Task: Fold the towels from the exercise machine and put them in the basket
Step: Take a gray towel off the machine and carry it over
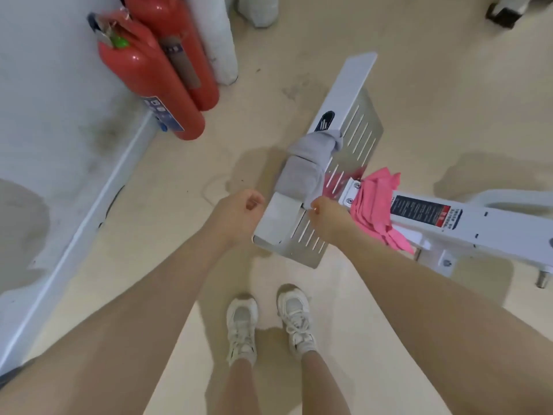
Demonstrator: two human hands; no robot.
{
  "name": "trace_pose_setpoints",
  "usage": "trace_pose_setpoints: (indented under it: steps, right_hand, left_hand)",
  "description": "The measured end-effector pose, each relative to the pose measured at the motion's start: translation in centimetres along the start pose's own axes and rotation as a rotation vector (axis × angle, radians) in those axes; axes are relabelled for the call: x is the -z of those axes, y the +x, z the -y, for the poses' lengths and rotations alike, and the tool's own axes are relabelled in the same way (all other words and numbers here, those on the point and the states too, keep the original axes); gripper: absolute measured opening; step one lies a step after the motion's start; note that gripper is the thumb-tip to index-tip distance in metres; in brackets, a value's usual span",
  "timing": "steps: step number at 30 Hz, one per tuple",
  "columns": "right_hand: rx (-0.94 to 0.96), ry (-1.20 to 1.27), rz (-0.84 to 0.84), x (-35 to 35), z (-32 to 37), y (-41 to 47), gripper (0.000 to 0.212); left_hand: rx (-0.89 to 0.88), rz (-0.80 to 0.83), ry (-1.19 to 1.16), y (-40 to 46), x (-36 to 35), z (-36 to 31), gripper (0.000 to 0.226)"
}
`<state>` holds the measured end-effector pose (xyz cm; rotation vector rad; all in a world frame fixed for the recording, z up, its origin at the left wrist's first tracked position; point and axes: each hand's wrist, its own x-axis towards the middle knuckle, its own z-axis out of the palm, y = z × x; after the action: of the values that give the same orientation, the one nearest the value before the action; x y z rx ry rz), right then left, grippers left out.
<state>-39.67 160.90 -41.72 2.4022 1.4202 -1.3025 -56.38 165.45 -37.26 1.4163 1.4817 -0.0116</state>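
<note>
Grey towel (pixel 308 163): draped and bunched over the white bar of the exercise machine (pixel 484 226), lying across the slotted metal plate (pixel 359 136) at the bar's end; its upper end is twisted into a lump, its lower end hangs toward the viewer. Pink towel (pixel 374 205): crumpled over the white arm of the same machine, just to the right of the plate, beside a black-and-red warning label (pixel 419 212); one corner trails down toward the floor. Right hand (pixel 327 214): fingers drawn together in a narrow pinch at the lower edge of the grey towel, touching the cloth; whether it truly has the cloth gripped cannot be told for certain. Left hand (pixel 239 209): loosely curled, nearly closed, holding nothing, hovering just to the left of the plate's near corner and apart from both towels. Both forearms are bare and reach forward from the lower corners of the view. White trainers (pixel 269 327): a pair, on the person's feet, standing on the pale beige floor (pixel 179 181) just short of the plate. Fire extinguishers (pixel 161 70): two, red, standing side by side against the white wall (pixel 45 85) at upper left, well apart from the machine. Basket: not in view.
</note>
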Motion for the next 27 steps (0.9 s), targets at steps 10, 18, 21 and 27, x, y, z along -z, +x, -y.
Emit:
trace_pose_setpoints:
  steps: [10,18,21,27]
  right_hand:
    - [-0.288,0.494,-0.197,-7.5,-1.2,11.7,0.027]
    - [-0.029,0.190,-0.225,-4.0,-0.8,7.0,0.012]
    - [0.231,0.162,-0.183,-0.4,1.2,2.9,0.020]
    - [0.501,0.282,0.186,7.6,8.7,-8.2,0.036]
  left_hand:
    - [0.150,-0.027,-0.182,8.6,-5.5,7.5,0.011]
    - [0.084,-0.034,-0.119,5.6,-3.8,4.4,0.017]
    - [0.056,-0.050,-0.143,2.4,-2.4,1.7,0.025]
    - [-0.035,-0.029,-0.101,-8.5,2.9,-2.5,0.039]
